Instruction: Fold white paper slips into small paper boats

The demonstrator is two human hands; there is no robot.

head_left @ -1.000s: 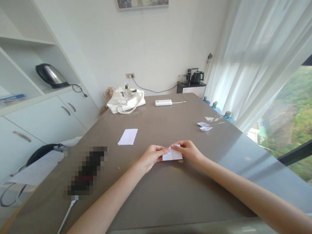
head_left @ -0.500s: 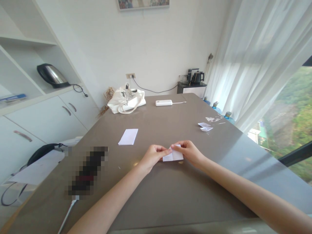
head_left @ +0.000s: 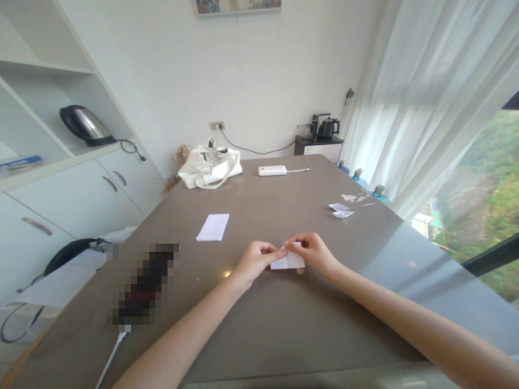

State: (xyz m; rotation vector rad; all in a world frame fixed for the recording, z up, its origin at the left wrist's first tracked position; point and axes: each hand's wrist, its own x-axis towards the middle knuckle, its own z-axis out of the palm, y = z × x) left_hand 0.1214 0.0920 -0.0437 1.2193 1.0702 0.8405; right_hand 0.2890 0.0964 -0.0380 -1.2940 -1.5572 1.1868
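Between my two hands is a small folded sheet of white paper (head_left: 288, 261), held just above the table with a crease showing near its middle. My left hand (head_left: 259, 258) pinches its upper left part, thumb on top. From the other side, my right hand (head_left: 311, 249) grips the upper edge, its thumb meeting the left thumb. The fingers behind the paper are partly hidden. A stack of white paper (head_left: 213, 227) lies to the left, beyond my left hand. Two small folded paper boats (head_left: 343, 214) rest on the table to the far right.
On the brown table (head_left: 259, 335) are a white handbag (head_left: 211, 165), a white power bank (head_left: 272, 170) with a short cable, and a blurred dark object (head_left: 146, 286) on a white cable. Paper scraps (head_left: 354, 198) lie near the right edge, by the curtain (head_left: 405, 108).
Both hands keep their pinch on the paper and have barely moved. The sheet's upper right edge sits slightly lower than before.
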